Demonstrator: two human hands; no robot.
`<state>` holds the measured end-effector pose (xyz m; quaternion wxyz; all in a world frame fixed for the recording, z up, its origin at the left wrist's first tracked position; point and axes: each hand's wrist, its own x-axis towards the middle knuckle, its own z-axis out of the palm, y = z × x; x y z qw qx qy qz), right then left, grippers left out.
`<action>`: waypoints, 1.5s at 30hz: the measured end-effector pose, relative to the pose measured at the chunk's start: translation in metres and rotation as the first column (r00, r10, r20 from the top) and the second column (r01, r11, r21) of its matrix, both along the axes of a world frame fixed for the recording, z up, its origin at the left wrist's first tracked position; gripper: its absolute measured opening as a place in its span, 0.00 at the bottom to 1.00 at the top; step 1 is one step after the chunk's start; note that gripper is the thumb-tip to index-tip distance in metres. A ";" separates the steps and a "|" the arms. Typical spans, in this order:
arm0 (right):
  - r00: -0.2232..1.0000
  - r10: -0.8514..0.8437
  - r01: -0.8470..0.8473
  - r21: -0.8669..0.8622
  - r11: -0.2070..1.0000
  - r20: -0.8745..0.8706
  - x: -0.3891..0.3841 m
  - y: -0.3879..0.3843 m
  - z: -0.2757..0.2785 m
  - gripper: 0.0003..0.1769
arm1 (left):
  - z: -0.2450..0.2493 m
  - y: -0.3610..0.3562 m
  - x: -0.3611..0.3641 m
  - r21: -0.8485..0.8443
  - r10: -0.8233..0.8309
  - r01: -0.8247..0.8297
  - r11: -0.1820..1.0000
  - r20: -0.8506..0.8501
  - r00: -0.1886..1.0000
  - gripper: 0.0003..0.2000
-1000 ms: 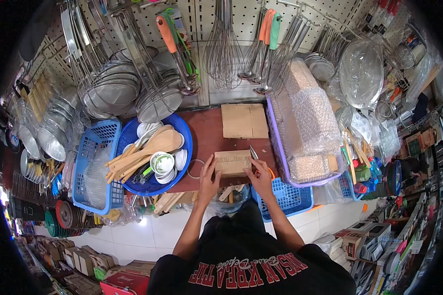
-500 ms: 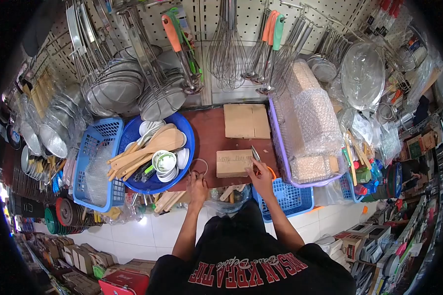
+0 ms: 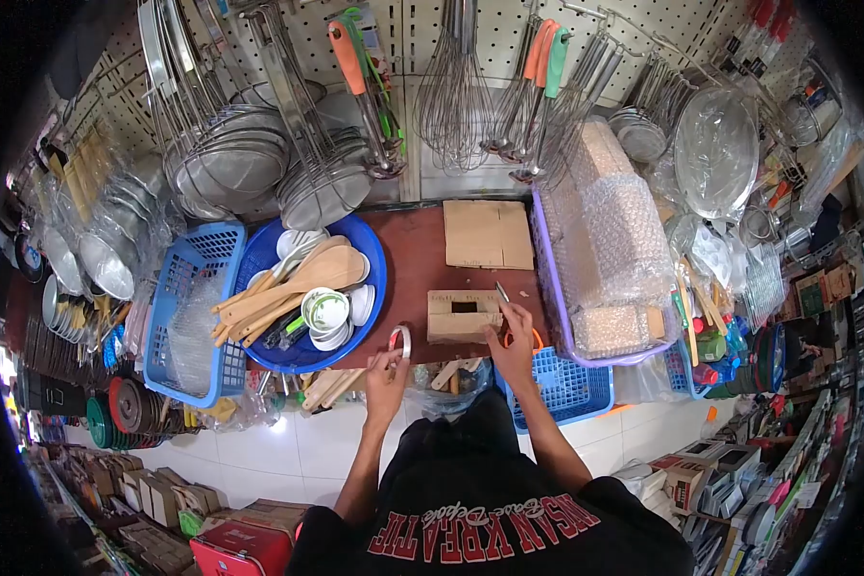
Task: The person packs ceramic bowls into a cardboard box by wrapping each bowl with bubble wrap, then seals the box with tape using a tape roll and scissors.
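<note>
Cardboard box, small and low, lies near the front edge of the reddish-brown counter, with a dark rectangular opening in its upper face. A larger cardboard sheet lies flat beyond it, well apart from the blue basin of wooden utensils on the left and closer to the purple basket on the right.

The left hand is raised beside the box, its fingers closed around a thin ring that looks like a nearly used-up roll of tape, held upright. The right hand is partly closed around a slim pointed tool; whether it is a pen or a blade cannot be told. Its fingertips appear to touch the right end of the box.

The box should be very light and fairly stiff along its folds, with a dry surface that grips well. The narrow strips around the opening are likely its weakest part and could crease or tear under pressure. The safest hold is by the two short ends, pinched lightly where the folds brace the card, with fingers kept off the opening and clear of the tool's point.
</note>
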<state>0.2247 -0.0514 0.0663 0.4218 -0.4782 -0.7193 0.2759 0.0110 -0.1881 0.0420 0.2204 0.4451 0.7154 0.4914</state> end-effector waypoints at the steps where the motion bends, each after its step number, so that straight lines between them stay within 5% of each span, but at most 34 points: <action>1: 1.000 -0.020 0.020 0.024 0.999 0.001 -0.002 -0.003 0.007 0.28 | 0.014 -0.003 0.005 0.017 -0.002 0.001 1.000 0.056 0.998 0.10; 4: 0.990 -0.129 0.116 0.200 0.973 0.055 -0.005 -0.011 0.026 0.24 | 0.040 -0.008 0.020 0.077 -0.015 -0.001 0.997 0.208 0.978 0.10; 7: 0.998 0.007 0.007 0.206 0.979 -0.066 -0.002 -0.020 0.042 0.19 | 0.050 -0.009 0.033 0.145 -0.058 0.010 0.989 0.330 0.942 0.11; 9: 0.969 0.176 -0.175 0.021 0.984 -0.172 -0.003 -0.035 0.074 0.14 | 0.067 -0.011 0.043 0.173 -0.108 0.038 0.984 0.412 0.905 0.11; 12: 0.868 0.392 -0.472 -0.262 0.842 -0.304 0.001 -0.048 0.093 0.17 | 0.104 -0.009 0.052 0.237 -0.226 0.163 0.958 0.266 0.937 0.14; 15: 0.741 0.399 -0.616 -0.310 0.725 -0.541 0.001 -0.063 0.099 0.20 | 0.107 -0.010 0.059 0.238 -0.292 0.237 0.942 0.228 0.929 0.16; 20: 0.679 0.281 -0.610 -0.308 0.730 -0.679 0.003 -0.066 0.104 0.23 | 0.145 -0.007 0.063 0.214 -0.373 0.330 0.919 0.204 0.905 0.17; 32: 0.710 0.332 -0.603 -0.294 0.741 -0.621 0.008 -0.070 0.103 0.25 | 0.124 -0.007 0.066 0.260 -0.408 0.344 0.902 0.261 0.875 0.12; 35: 0.846 0.329 -0.450 -0.232 0.862 -0.418 0.003 -0.072 0.118 0.27 | 0.125 -0.007 0.066 0.253 -0.342 0.296 0.921 0.159 0.926 0.13; 38: 0.923 0.155 -0.257 -0.263 0.930 -0.353 -0.004 -0.078 0.140 0.25 | 0.134 -0.003 0.061 0.288 -0.319 0.302 0.909 0.011 0.948 0.14; 41: 0.963 0.258 -0.251 0.095 0.963 -0.079 -0.001 -0.071 0.143 0.19 | 0.137 -0.001 0.057 0.280 -0.328 0.346 0.895 -0.110 0.938 0.16; 45: 0.961 0.273 -0.269 0.068 0.961 -0.053 -0.002 -0.071 0.144 0.15 | 0.130 -0.002 0.056 0.318 -0.301 0.359 0.878 -0.217 0.929 0.17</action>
